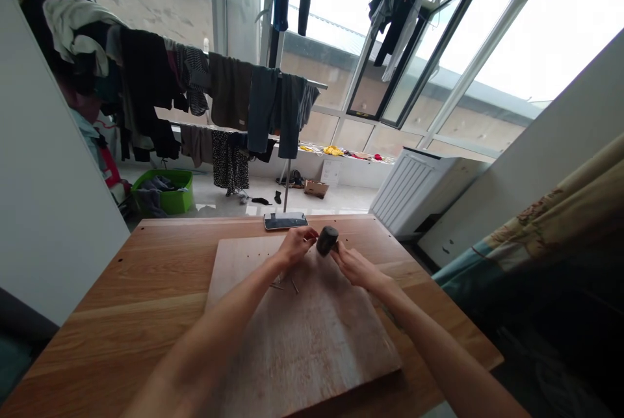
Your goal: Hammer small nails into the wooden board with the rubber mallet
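Our right hand (353, 263) grips a black, cylindrical-headed mallet (327, 240) above the far part of a pale rectangular wooden board (312, 346) on the brown wooden tabletop (141, 294). Our left hand (295, 244) curls just beside the mallet's head; we cannot tell whether it grips anything. Thin metal nails (295, 286) lie on the board.

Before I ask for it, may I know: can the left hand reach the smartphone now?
Probably yes. The smartphone lies just beyond the left hand, with nothing visible between them; the mallet is off to the right. Whether that hand already holds something is unclear.
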A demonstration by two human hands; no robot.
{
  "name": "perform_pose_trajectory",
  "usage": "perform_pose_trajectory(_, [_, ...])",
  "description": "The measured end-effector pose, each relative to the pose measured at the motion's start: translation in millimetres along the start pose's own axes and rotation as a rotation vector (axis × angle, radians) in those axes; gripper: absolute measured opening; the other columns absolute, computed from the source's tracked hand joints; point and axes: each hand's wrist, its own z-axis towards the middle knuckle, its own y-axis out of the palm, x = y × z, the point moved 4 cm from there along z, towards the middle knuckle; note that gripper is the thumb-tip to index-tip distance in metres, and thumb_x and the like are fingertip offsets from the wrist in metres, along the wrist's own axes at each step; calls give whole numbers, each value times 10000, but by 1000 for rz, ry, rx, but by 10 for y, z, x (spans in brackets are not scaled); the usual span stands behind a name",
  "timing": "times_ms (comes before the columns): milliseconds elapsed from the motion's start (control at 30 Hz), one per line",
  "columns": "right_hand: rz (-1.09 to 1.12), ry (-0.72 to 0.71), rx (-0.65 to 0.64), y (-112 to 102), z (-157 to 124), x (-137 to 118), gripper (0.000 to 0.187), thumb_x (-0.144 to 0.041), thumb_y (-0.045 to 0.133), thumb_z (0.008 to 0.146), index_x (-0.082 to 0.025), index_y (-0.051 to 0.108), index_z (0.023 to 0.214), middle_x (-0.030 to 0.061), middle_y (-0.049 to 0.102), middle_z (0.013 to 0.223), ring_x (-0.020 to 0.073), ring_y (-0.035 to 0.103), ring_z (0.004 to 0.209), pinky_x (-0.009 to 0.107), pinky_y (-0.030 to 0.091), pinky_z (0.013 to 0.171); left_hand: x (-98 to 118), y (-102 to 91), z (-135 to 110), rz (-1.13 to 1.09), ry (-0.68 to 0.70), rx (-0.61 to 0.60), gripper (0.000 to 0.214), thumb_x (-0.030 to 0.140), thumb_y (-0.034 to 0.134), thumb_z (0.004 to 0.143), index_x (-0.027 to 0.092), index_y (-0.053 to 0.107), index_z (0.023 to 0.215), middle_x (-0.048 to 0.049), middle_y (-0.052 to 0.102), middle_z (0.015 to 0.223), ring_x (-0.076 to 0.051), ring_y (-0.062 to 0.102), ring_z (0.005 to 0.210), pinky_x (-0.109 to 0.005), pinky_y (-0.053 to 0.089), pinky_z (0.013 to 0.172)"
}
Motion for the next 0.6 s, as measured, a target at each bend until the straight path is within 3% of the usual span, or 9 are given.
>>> perform_pose_trajectory(67, [33, 22, 16, 26, 16, 38, 344, -289, 394, 1013, -173, 550, 1297, 147, 661, 1217, 262, 680, 1002, 312, 444, 859, -65, 133, 97, -6, -31, 15, 93, 110, 655, 796, 153, 719, 848, -50, 758, 818, -164, 704, 767, -269, 561, 752])
perform_pose_trajectory(233, [109, 196, 80, 110, 80, 149, 431, -359, 221, 1060, -151, 495, 1319, 123, 720, 979, 250, 694, 912, 303, 452, 762, -161, 246, 154, 8, -59, 64, 52, 144, 667, 784, 154, 711, 811, -42, 753, 792, -160, 695, 736, -266, 559, 726])
perform_pose_trajectory(367, [117, 266, 107, 128, 157, 137, 438, -421, 270, 1049, -134, 505, 1283, 184, 715, 1041, 297, 693, 984, 326, 442, 772, -193, 257, 183, 17, -64, 66, 76, 118, 652, 764, 158, 711, 787, -28, 744, 776, -156, 681, 724, -262, 551, 722])
perform_pose_trajectory(600, [131, 295, 138, 131, 210, 122, 425, -449, 315, 1037, -153, 512, 1271, 201, 710, 1090, 316, 685, 1040, 357, 451, 816, -225, 226, 261, -8, -77, 67, 95, 110, 664, 755, 154, 685, 836, -26, 729, 751, -151, 688, 709, -253, 550, 697])
